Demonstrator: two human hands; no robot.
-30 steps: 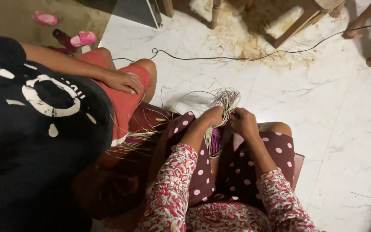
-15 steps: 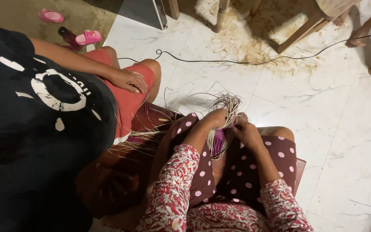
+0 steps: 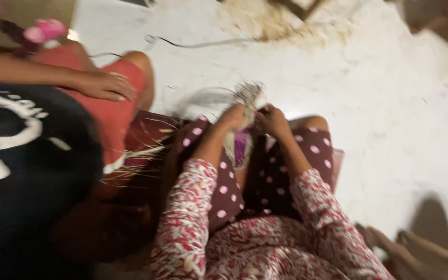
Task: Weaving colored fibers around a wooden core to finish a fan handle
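Both hands, left hand (image 3: pixel 233 116) and right hand (image 3: pixel 271 120), each hold a clenched grip on a bundle of pale straw fibres (image 3: pixel 250 97) between them, above the knees; the view is blurred.

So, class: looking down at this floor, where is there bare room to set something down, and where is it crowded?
Bare pale floor lies right of the hands, between the dusty patch above and the shadow below. A smaller strip lies between the cable and the bundle of straw. It is crowded left of the left hand and right hand, where another person's hand rests.
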